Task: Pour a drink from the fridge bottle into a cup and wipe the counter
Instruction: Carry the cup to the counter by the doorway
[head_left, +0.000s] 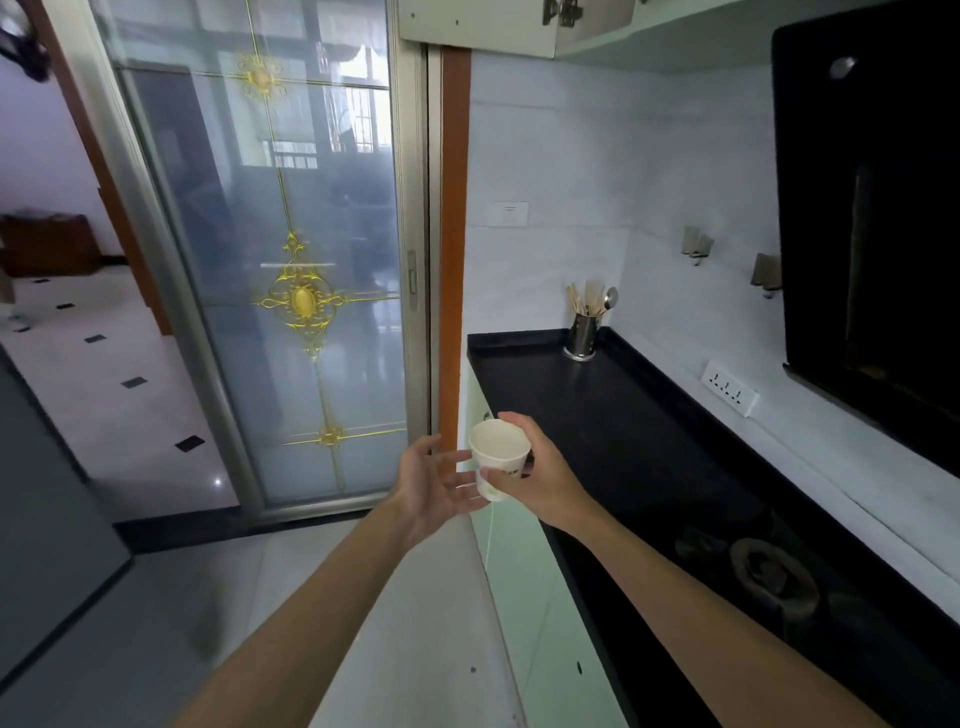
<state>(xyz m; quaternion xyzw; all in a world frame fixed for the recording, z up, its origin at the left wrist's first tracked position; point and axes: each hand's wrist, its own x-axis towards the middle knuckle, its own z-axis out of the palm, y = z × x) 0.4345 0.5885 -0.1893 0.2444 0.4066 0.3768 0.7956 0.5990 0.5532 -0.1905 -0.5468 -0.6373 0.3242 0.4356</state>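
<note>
A white paper cup (497, 453) is held in the air just off the left edge of the black counter (613, 431), tilted with its mouth toward me. It looks empty. My right hand (540, 475) grips it, fingers curled round its far side and thumb on the near wall. My left hand (434, 480) is spread palm-up beside the cup, with its fingertips at the cup's lower wall. No bottle or cloth is in view.
A steel utensil holder (582, 335) with chopsticks and a spoon stands at the counter's far end. A gas hob (769, 571) lies in the counter on the right under a black range hood (872, 218). A glass sliding door (291, 260) fills the left; a grey appliance edge (36, 545) is at far left.
</note>
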